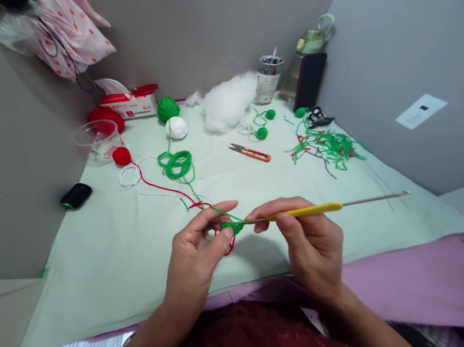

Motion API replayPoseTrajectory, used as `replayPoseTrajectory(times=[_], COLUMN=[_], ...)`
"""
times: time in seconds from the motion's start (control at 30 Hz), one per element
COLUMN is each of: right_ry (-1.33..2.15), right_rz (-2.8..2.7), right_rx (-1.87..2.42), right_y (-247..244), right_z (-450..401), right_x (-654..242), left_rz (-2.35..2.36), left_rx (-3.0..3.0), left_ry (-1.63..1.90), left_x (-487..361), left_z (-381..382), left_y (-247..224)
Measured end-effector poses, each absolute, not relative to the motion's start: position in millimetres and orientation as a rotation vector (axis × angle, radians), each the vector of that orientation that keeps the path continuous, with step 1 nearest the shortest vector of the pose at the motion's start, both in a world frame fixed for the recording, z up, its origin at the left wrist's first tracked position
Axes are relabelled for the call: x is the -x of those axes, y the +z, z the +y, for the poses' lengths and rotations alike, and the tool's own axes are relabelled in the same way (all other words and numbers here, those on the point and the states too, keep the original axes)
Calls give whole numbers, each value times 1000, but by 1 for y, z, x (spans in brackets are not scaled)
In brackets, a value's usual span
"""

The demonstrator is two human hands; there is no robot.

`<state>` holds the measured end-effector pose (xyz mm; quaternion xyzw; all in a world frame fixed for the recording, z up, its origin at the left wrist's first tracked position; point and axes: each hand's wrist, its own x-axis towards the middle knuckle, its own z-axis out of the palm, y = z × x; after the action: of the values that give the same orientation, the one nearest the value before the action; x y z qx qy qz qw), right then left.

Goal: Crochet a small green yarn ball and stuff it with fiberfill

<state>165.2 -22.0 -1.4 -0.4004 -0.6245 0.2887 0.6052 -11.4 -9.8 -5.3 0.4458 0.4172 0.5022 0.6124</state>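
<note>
My left hand pinches a small green crochet piece between thumb and fingers, with green yarn running over its raised index finger. In my right hand is a crochet hook with a yellow handle, gripped like a pen. The hook's near end meets the green piece; its other metal end points right. A loop of red yarn hangs under the piece. Green yarn leads back to a loose coil on the table, and red yarn runs to a small red ball.
Orange-handled thread snips lie mid-table. White stuffing, a pen cup, a phone and a bottle stand behind. Yarn scraps lie right; a black spool, plastic tub and tissue box left.
</note>
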Motion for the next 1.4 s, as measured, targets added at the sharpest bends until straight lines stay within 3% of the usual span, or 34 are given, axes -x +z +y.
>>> replayPoseTrajectory(times=[0.27, 0.5, 0.77, 0.9, 1.1, 1.4], right_ry=[310, 59, 811, 722, 181, 752], right_rz=[-1709, -1832, -1272, -1373, -1717, -1353], right_rx=[782, 886, 807, 872, 925, 858], right_y=[-5, -16, -3, -3, -11, -1], right_z=[-21, -24, -12, -15, -23, -14], right_x=[-161, -161, -159, -155, -154, -157], left_rz=[1139, 812, 752, 857, 780, 833], left_rx=[-1124, -718, -670, -773, -605, -742], left_ry=[1262, 1052, 997, 1049, 1042, 1084], left_x=[3, 4, 11, 7, 1, 3], left_z=[-18, -10, -4, -8, -5, -5], left_y=[3, 7, 13, 9, 5, 8])
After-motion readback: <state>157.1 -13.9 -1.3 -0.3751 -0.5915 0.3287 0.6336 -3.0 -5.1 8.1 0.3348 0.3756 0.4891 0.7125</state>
